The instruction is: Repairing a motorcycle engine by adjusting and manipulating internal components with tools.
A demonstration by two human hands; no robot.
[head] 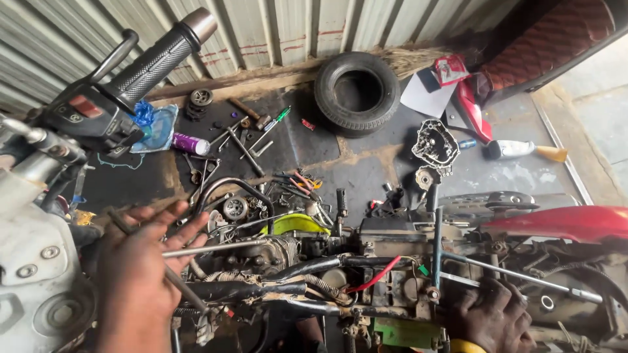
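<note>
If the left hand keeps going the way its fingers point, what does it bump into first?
Probably the thin metal rod lying right at the fingertips of the left hand, then the engine beyond it. Depth is hard to judge from above.

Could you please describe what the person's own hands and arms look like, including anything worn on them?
Both hands are bare, with no gloves or rings visible. The left hand shows no sleeve. The right hand has something yellow at the wrist edge; too little shows to identify it.

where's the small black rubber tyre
In the head view, the small black rubber tyre lies upper centre on the floor, against the corrugated metal wall.
</note>
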